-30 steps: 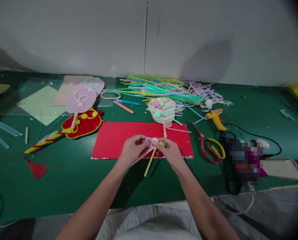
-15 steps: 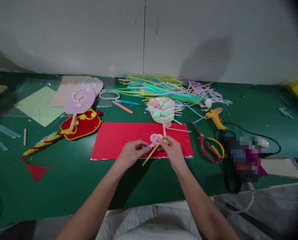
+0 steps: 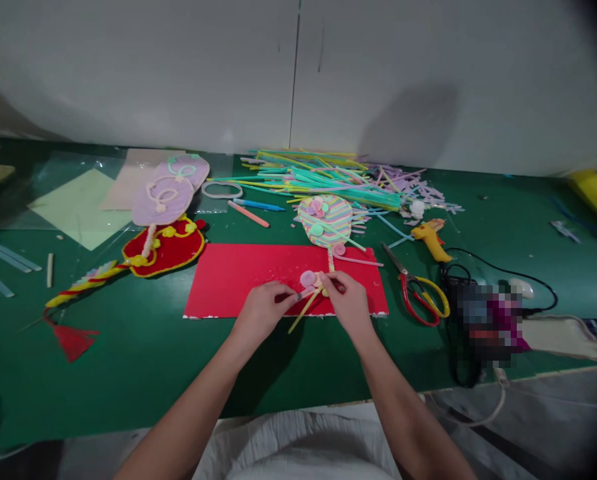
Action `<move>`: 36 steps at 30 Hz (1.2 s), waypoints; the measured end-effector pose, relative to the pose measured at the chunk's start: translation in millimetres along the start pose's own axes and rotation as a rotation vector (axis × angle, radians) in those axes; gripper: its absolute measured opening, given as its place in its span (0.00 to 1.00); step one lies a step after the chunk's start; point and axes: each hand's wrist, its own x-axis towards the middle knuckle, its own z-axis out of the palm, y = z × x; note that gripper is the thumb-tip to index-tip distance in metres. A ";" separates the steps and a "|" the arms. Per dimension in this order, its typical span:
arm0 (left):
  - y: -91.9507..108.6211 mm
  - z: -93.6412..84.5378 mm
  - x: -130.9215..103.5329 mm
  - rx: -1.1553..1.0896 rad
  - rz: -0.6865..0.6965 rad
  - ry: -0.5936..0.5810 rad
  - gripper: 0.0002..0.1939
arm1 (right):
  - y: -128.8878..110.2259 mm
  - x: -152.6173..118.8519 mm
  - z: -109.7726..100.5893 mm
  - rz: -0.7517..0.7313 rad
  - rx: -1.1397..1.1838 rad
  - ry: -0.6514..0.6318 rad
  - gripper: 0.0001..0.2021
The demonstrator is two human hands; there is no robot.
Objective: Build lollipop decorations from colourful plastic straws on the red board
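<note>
Over the red board (image 3: 228,280), my left hand (image 3: 268,308) pinches the end of a pink strip that runs to a pink coil (image 3: 307,279). My right hand (image 3: 347,300) has its thumb and finger closed on the small coiled pieces beside it. A yellow strip (image 3: 304,312) slants down from these pieces between the hands. Just beyond, a round striped fan (image 3: 325,221) with coiled decorations lies with its handle reaching down to my right fingers. Another pink coil with a long tail (image 3: 339,249) rests by that handle.
Scissors (image 3: 417,297), a yellow glue gun (image 3: 431,240) and black cables are on the right. Colored strips (image 3: 328,180) are heaped at the back. On the left are lilac fans (image 3: 163,200), a red fan (image 3: 165,250) with a tassel (image 3: 75,341), paper sheets, and pens further right.
The fingers of my right hand have shifted slightly left over the coiled pieces. My left hand keeps its pinch, and the yellow strip has moved slightly. The camera view has shifted a little.
</note>
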 end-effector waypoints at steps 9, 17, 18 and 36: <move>-5.8 -1.3 -1.2 0.148 -0.014 0.131 0.12 | 12.1 9.7 -14.3 -0.169 -0.208 0.166 0.13; -6.4 -5.9 2.3 0.201 -0.042 0.226 0.12 | 29.9 26.0 -40.0 -0.194 -0.254 0.299 0.11; -4.8 -6.8 3.6 0.206 -0.051 0.240 0.12 | 30.9 27.4 -42.9 -0.186 -0.251 0.311 0.11; 14.7 4.9 41.6 0.066 -0.024 0.097 0.08 | 19.5 15.2 -29.9 -0.248 -0.096 -0.135 0.08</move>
